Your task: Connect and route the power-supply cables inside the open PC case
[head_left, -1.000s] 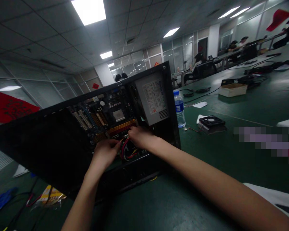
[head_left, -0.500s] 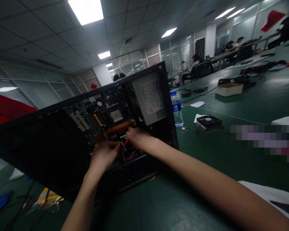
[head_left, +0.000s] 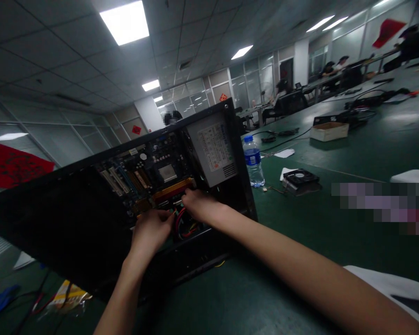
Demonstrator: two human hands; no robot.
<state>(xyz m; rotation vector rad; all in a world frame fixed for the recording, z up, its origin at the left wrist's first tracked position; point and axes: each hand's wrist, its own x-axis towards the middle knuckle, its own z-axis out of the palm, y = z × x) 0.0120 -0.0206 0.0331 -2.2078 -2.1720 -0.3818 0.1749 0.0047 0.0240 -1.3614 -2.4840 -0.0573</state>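
Observation:
An opened black computer case stands tilted on the table, its inside facing me. Within it are a motherboard, a bare silver processor, orange and red memory slots and a grey power supply. My left hand reaches in at the lower part of the board, thumb and fingers pinched beside thin coloured wires. My right hand is closed just below the right end of the memory slots, above those wires. What either hand's fingertips grip is too small or hidden to tell.
Right of the case stand a water bottle and a cooling fan with heatsink. Farther back lie a small open box and black cables. A plastic bag and blue cloth-like item lie at left. People sit in the background.
The view has shifted slightly, so the case and table sit a little differently in the picture. Both hands stay at nearly the same spots inside the case.

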